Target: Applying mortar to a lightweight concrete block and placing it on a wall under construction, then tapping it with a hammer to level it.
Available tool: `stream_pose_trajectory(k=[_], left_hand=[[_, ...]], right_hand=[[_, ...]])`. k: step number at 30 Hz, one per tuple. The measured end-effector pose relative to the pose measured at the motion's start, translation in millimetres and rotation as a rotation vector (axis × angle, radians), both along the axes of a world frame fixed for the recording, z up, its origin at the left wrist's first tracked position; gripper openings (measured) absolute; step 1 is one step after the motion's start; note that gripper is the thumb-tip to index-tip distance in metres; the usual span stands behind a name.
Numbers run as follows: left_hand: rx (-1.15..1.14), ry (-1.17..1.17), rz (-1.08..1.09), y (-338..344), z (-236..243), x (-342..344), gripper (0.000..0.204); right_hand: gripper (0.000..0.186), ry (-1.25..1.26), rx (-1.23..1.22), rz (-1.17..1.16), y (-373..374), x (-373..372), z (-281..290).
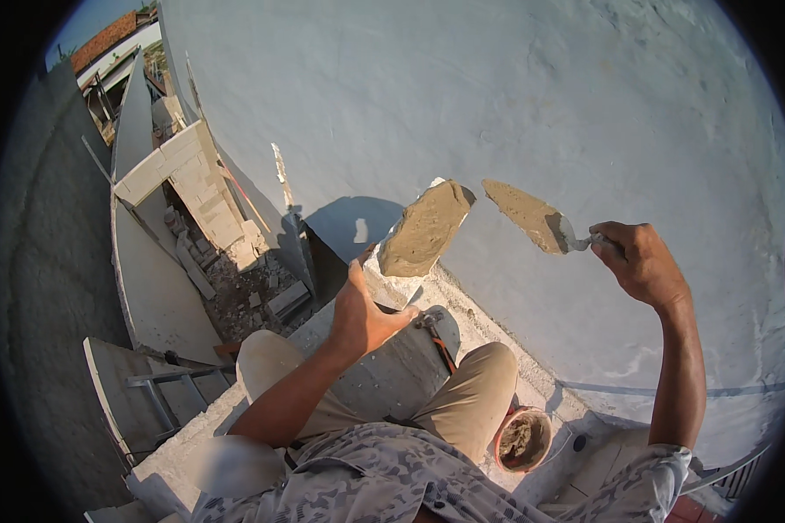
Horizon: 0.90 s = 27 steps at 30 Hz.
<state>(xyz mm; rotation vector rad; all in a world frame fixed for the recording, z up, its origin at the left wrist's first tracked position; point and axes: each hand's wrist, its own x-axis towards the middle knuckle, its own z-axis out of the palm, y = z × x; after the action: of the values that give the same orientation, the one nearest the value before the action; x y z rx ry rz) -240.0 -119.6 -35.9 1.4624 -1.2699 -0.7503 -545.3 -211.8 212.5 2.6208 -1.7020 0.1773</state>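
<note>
My left hand (363, 315) grips a pale block (392, 286) from below and the side, holding it raised in front of the wall. Wet grey-brown mortar (426, 231) covers the block's upper face. In my right hand (641, 264) is the handle of a pointed trowel (532, 216), its blade coated with mortar and its tip a short way from the block's right end. A hammer (436, 338) with an orange and black handle lies between my knees. Beside my right knee stands an orange-rimmed bucket (524, 440) with mortar in it.
A smooth grey plastered wall (532, 96) rises ahead, with a rough ledge (488, 318) along its foot. Down to the left, a lower area holds rubble (253, 301) and block walls (202, 187). A metal ladder (161, 401) leans at lower left.
</note>
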Motion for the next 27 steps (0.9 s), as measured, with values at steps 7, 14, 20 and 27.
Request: stream_pose_trajectory(k=[7,14,20,27], left_hand=[[0.002,-0.098,0.049,-1,-8,3,0.098],[0.039,-0.047,-0.004,4,-3,-4,0.105],[0.006,-0.105,0.084,11,6,-5,0.100],[0.101,-0.051,0.032,3,1,1,0.111]], right_hand=[[0.019,0.420,-0.047,0.178,-52,112,50],[0.017,0.775,-0.266,0.203,-97,173,32],[0.023,0.489,0.113,0.027,-57,163,90],[0.016,0.779,-0.019,0.299,-18,207,75]])
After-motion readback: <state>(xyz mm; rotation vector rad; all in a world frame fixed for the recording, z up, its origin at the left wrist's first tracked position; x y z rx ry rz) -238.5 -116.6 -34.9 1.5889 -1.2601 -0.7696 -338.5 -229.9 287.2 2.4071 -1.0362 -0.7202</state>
